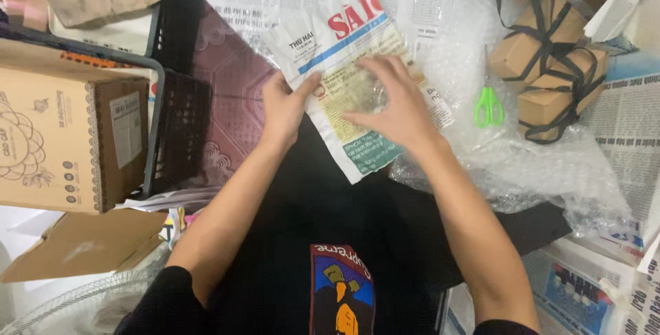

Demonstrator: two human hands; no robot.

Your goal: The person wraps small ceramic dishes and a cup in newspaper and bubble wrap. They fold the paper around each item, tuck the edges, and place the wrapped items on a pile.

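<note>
Head view looks down on a person sitting on the floor with both bare hands on a newspaper (347, 73), the landmark for everything else. That sheet lies tilted, partly on the person's dark lap and partly on bubble wrap (536, 163). The left hand (283, 104) pinches the newspaper's left edge, thumb on top and fingers curled under it. The right hand (393, 104) lies on the middle of the sheet with fingers spread wide, pressing down on a small clear bundle (368, 94) of wrap under the palm; whether it grips that bundle cannot be told.

Right of the newspaper, green scissors (489, 106) lie on the bubble wrap, well apart from the right hand. Further right stand 2 brown boxes (550, 67) tied with black ribbon, touching each other. Left of the newspaper lies a dark patterned mat (230, 87), and beyond it a black crate (180, 128) beside a big carton (65, 139). More printed sheets (629, 128) cover the floor far right of the newspaper.
</note>
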